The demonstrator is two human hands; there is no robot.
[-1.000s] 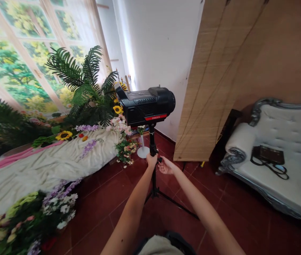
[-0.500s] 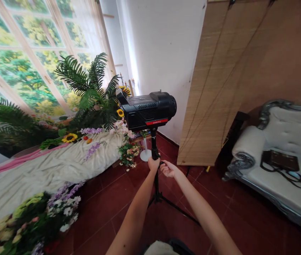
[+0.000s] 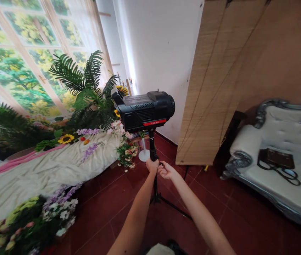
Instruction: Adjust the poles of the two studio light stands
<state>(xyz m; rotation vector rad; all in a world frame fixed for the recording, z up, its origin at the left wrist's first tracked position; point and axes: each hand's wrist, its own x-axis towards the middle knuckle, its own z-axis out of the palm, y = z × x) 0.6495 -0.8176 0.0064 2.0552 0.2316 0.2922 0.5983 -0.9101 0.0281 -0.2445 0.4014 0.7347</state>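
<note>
A black studio light with a red strip is mounted on top of a black light stand. My left hand is wrapped around the stand's pole, just below a collar. Close beside it, my right hand has its fingers curled together at a small dark knob on the right side of the pole. The fingers partly cover the knob. Below my hands, the stand's legs spread over the red tiled floor.
To the left lies a cream cloth with flowers and palm leaves. A bouquet sits at lower left. A bamboo blind hangs behind the stand. At right is a white sofa with a brown bag.
The view has shifted slightly, so most things sit a little further left. Both hands stay at the same place on the stand, with the right hand slightly nearer the pole.
</note>
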